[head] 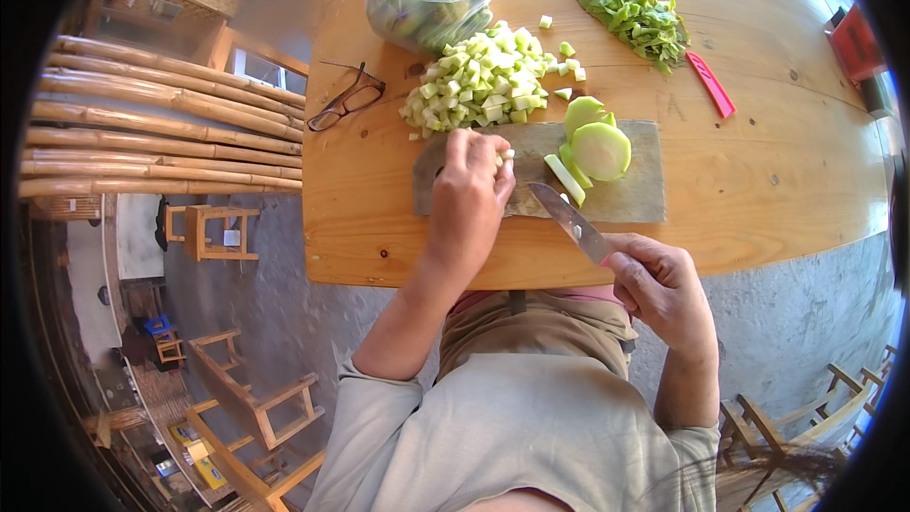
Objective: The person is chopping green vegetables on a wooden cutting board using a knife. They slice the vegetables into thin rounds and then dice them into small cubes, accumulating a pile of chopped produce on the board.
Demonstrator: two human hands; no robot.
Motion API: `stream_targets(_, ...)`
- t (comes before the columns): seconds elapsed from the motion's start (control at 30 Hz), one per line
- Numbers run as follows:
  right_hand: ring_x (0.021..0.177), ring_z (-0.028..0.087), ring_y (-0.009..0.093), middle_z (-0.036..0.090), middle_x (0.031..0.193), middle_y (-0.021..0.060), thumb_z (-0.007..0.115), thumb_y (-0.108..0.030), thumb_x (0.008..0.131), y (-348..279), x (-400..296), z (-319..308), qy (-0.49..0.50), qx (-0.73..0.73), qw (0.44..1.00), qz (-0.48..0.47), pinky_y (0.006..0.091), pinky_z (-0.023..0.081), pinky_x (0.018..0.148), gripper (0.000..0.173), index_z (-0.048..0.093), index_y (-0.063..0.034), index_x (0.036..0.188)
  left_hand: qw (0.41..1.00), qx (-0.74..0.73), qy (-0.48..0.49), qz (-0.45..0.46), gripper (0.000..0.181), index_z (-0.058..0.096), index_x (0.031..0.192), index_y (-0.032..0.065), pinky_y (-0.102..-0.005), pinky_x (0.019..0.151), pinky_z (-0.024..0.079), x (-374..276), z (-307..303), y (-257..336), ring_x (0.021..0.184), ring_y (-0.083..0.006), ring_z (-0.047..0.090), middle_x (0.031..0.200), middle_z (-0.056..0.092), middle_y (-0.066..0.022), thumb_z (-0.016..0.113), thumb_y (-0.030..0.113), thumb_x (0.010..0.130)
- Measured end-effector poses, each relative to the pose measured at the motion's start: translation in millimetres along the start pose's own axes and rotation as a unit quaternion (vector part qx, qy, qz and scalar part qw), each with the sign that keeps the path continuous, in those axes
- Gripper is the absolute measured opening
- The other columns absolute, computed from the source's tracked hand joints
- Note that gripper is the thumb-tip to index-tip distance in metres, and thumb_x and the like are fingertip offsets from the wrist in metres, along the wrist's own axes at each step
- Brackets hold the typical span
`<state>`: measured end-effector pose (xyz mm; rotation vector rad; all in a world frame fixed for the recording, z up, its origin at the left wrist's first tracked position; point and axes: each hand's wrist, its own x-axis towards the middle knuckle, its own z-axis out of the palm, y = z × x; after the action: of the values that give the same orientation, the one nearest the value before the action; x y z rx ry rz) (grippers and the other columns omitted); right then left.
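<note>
My left hand (pixel 473 174) is over the left part of a worn wooden cutting board (pixel 629 203), its fingers curled around a few pale vegetable cubes (pixel 505 156). My right hand (pixel 657 281) grips a kitchen knife (pixel 572 224) by its handle; the blade points up and left over the board's front edge, with bits of vegetable stuck to it. Round pale-green slices (pixel 601 151) overlap on the board's right half. A cut stick (pixel 564 180) lies beside them. Just beyond the board is a large heap of diced green vegetable (pixel 483 78).
A white plastic bag of green vegetables (pixel 434 3) stands behind the heap. Eyeglasses (pixel 348 98) lie to its left. Leafy peelings (pixel 636 21) and a pink-red knife sheath (pixel 711 85) rest at the right. Bamboo poles (pixel 170 121) border the wooden table (pixel 782 178) on the left.
</note>
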<state>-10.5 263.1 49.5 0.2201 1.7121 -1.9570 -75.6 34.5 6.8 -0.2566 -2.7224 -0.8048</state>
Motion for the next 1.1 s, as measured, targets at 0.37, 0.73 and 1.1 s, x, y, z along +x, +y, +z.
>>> stream_targets(0.37, 0.062, 0.040, 0.001, 0.051, 0.074, -0.0063, 0.056, -0.008, 0.104, 1, -9, -12, -0.013, 0.024, 0.999, -0.032, 0.0198, 0.033, 0.052, 0.027, 0.066, 0.0064, 0.123, 0.992, 0.056, -0.052, 0.101, 0.017, 0.070, 0.103, 0.0058, -0.0378, 0.078, 0.054, 131, -19, -4, 0.082, -0.0249, 0.067, 0.104, 0.066, -0.0117, 0.073, 0.014, 0.088)
stream_targets(0.73, 0.059, 0.057, 0.015, 0.062, 0.074, 0.0026, 0.068, -0.002, 0.088, 15, 9, -4, 0.142, -0.377, 0.867, -0.294, 0.0318, 0.048, 0.053, 0.042, 0.071, -0.0175, 0.127, 0.983, -0.011, -0.093, 0.155, 0.035, 0.075, 0.111, 0.0114, -0.0390, 0.085, 0.051, 134, -41, -2, 0.097, -0.0241, 0.065, 0.109, 0.071, -0.0078, 0.078, 0.036, 0.086)
stream_targets(1.1, 0.060, 0.055, 0.015, 0.047, 0.072, 0.0002, 0.072, -0.008, 0.078, 1, 23, 19, 0.189, -0.573, 0.707, -0.369, 0.0310, 0.046, 0.051, 0.051, 0.071, -0.0234, 0.126, 0.909, -0.183, -0.345, 0.147, 0.022, 0.075, 0.097, 0.0041, -0.0308, 0.075, 0.049, 90, -67, 5, 0.079, -0.0146, 0.059, 0.088, 0.071, -0.0059, 0.082, 0.018, 0.081)
